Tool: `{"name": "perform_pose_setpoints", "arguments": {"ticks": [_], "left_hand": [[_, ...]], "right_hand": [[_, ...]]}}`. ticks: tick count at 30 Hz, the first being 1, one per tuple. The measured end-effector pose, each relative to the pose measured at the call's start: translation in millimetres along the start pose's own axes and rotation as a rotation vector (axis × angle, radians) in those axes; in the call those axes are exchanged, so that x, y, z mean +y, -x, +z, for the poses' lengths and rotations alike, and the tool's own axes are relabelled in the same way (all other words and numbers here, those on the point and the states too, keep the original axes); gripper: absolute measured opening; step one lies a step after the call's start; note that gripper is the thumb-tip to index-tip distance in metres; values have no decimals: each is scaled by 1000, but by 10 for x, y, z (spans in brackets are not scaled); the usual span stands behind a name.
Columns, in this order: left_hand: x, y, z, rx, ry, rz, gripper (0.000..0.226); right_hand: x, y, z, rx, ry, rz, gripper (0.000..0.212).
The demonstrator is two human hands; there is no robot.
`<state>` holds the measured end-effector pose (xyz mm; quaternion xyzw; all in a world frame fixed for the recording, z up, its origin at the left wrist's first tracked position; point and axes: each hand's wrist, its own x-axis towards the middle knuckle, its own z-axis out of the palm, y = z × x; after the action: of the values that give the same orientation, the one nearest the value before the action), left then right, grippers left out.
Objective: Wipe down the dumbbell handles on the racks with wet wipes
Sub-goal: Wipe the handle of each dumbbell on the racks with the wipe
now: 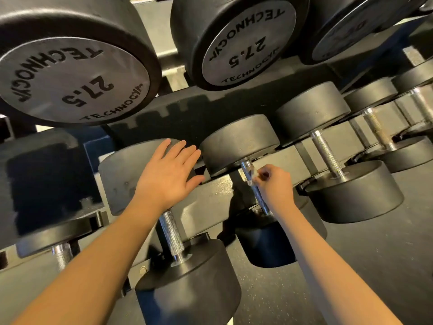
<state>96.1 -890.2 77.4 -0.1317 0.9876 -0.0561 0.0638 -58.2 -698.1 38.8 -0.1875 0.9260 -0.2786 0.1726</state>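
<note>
Left hand (167,174) flat on dumbbell head (121,174), fingers outstretched.

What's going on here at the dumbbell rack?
A person is cleaning dumbbells on the lower rack. The right hand pinches a small wipe against the upper end of one dumbbell's metal handle. The left hand rests flat, fingers straight, on the head of the neighbouring dumbbell.

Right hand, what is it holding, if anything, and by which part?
The right hand pinches a small wet wipe against the far end of a dumbbell handle; which part of the wipe cannot be told.
</note>
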Motion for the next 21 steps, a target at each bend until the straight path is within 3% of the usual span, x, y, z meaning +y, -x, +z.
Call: {"name": "perform_pose_setpoints", "arguments": {"ticks": [4,7,12,21], "left_hand": [[3,-2,26,21,14,2,67],[-3,-12,42,44,18,24,67],[-11,16,84,51,-3,57,66],[-8,14,32,-11,-28,43,69]], "right_hand": [[6,-1,4,-44,19,45,11],[-26,-58,78,42,-102,33,3],[-131,-188,197,106,-226,61,9],[97,-101,68,-34,-48,-52,2]]}}
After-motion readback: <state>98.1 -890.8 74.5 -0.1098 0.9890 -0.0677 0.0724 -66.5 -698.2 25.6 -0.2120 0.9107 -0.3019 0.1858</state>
